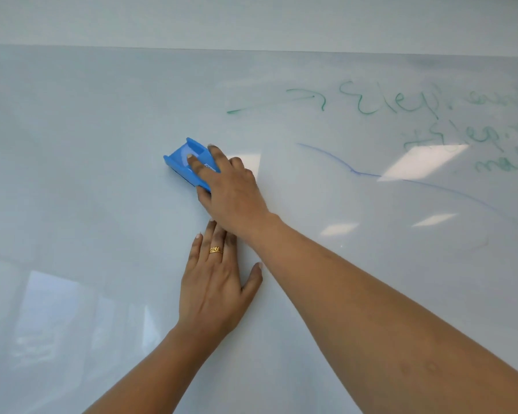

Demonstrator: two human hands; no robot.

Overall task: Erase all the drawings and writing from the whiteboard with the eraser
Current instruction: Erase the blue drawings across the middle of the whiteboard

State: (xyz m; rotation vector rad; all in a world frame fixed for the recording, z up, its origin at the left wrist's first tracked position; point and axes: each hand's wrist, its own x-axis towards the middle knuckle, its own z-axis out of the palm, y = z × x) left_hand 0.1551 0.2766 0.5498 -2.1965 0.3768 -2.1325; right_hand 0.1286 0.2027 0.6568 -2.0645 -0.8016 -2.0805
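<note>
Right hand [234, 186] grips the blue eraser [181, 158], index finger along its top, thumb and other fingers at its sides, felt face down on the whiteboard [102, 115] left of centre. Left hand [213, 288] released, pressed flat on the board, fingers straight, gold ring [216, 250] on one, fingertips tucked under the right wrist. Well right of the eraser: green arrow [281, 101], smeared green writing [401, 106], and below them a long curved blue line [356, 171].
</note>
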